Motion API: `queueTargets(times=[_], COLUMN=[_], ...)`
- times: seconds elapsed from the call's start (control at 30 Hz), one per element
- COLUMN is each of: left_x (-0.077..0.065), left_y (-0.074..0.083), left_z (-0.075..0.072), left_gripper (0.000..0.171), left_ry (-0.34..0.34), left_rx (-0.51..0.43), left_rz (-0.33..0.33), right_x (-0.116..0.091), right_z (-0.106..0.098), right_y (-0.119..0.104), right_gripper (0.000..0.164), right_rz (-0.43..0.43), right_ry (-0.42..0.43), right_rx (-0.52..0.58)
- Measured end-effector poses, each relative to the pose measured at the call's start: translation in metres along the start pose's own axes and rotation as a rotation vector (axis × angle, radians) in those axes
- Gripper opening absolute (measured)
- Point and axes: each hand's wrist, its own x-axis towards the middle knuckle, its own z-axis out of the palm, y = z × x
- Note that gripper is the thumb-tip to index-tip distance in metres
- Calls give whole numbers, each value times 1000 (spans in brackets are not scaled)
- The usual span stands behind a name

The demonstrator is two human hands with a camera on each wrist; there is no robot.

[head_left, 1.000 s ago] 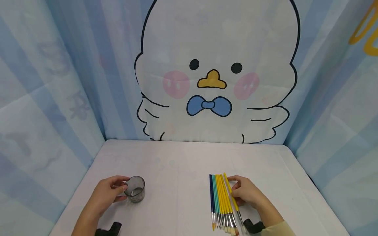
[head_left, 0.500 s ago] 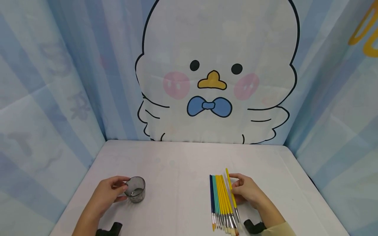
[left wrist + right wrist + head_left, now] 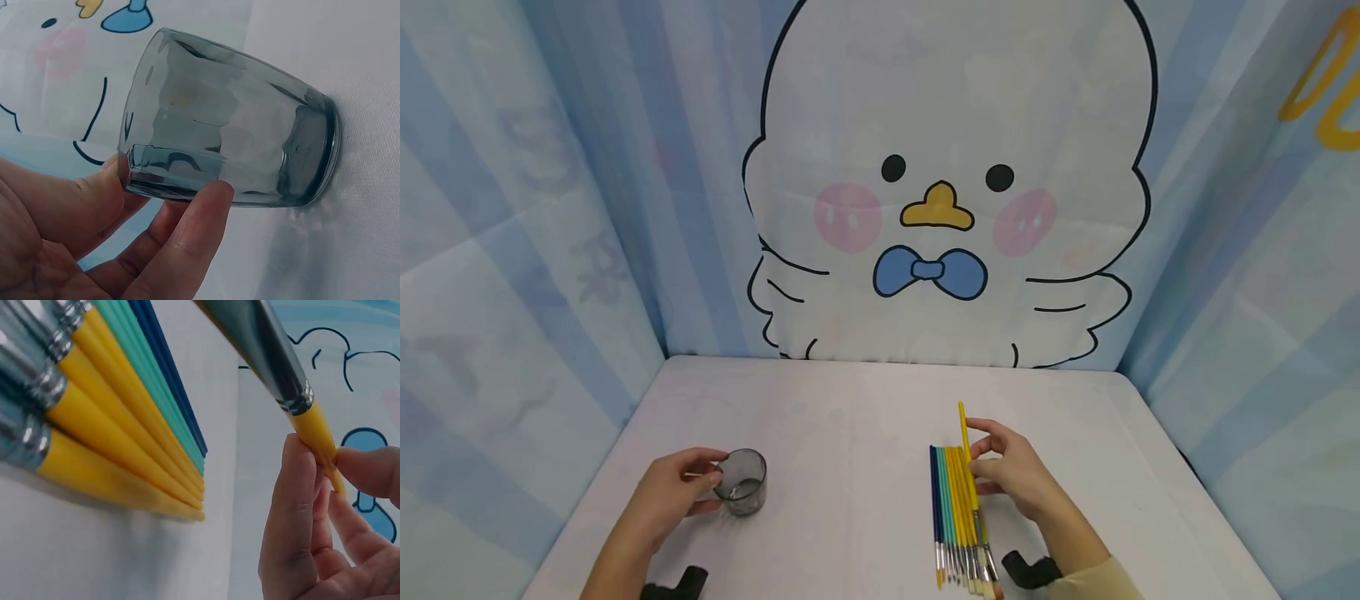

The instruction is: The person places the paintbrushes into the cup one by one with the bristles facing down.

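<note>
My left hand [image 3: 673,492] grips a smoky grey glass [image 3: 743,483] by its rim and side, at the left of the table. In the left wrist view the glass [image 3: 225,125] stands with its base on the white cloth. My right hand [image 3: 1011,467] pinches a yellow paintbrush [image 3: 966,446] between thumb and fingers, handle end up. The right wrist view shows the paintbrush's metal ferrule [image 3: 275,362] lifted above the others. Beside it lies a row of paintbrushes [image 3: 949,500] with dark blue, teal and yellow handles, bristles toward me.
A white cloth covers the table [image 3: 850,417]. Blue striped curtains [image 3: 497,250] hang on both sides. Behind the table is a backdrop with a cartoon chick [image 3: 940,317]. A black band part [image 3: 676,583] shows at each wrist.
The right hand has lifted the yellow paintbrush off the right end of the row, moving it away from me and then left over the row. The left hand and glass have stayed put.
</note>
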Motion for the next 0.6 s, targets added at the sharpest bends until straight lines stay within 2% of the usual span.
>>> queueTargets(times=[0.23, 0.6], left_x=[2, -1], left_y=[0, 2], left_z=[0, -1], left_gripper=[36, 36], left_ry=[-8, -9], left_rx=[1, 2], left_rz=[1, 2], right_x=[-2, 5], right_z=[14, 50], right_y=[-23, -50], right_gripper=[69, 70], right_rz=[-70, -184], right_ry=[-4, -53], right_rx=[50, 155])
